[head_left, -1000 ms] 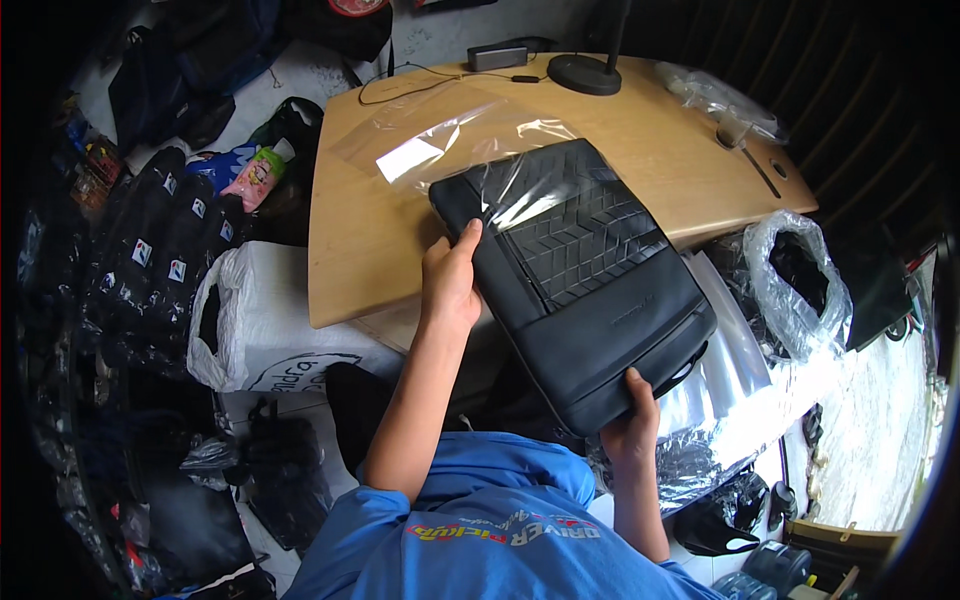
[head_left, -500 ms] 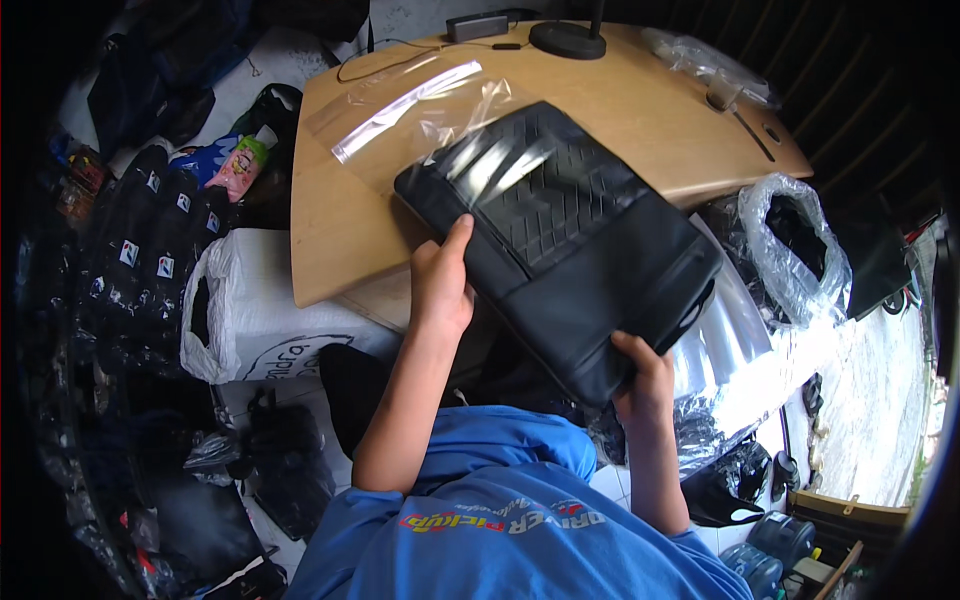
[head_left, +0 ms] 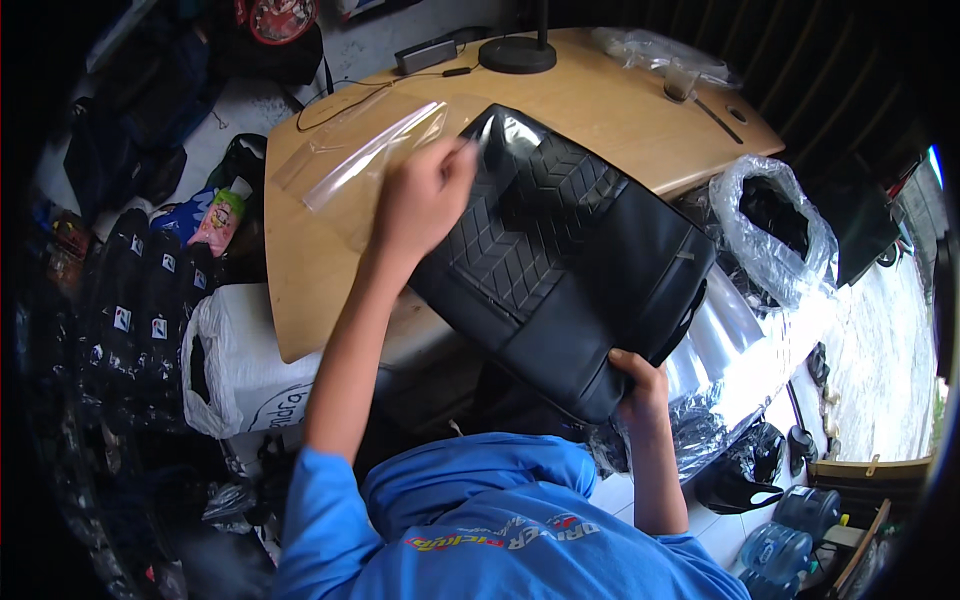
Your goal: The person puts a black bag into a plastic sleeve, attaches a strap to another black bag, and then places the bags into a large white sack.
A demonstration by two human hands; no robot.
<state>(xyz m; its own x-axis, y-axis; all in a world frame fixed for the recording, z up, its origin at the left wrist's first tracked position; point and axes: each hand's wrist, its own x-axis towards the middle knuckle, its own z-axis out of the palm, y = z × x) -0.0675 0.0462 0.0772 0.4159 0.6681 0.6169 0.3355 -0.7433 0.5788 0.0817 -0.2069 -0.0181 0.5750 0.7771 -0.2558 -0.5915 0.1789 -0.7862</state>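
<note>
A black backpack (head_left: 570,340) with a chevron-patterned front panel slants in front of me, its far end over the table. My right hand (head_left: 642,385) grips its lower right end, thumb on top. At the upper left edge of the backpack is my left hand (head_left: 425,195), its fingers curled closed and slightly smeared. Whatever is between those fingertips, if anything, cannot be made out. Beside this hand a clear plastic bag (head_left: 372,158) with a shiny strip lies flat on the table.
The wooden table (head_left: 310,245) carries a black stand base (head_left: 517,56), a power adapter (head_left: 426,57), a clear cup (head_left: 681,80) and crumpled plastic (head_left: 660,50). A white sack (head_left: 240,350) stands left, wrapped black goods (head_left: 140,290) beyond it. Water jugs (head_left: 777,552) stand lower right.
My left hand has left its hold on the backpack's near left side and moved up to its far left edge, fingers curled. My right hand keeps its grip. The view has shifted slightly.
</note>
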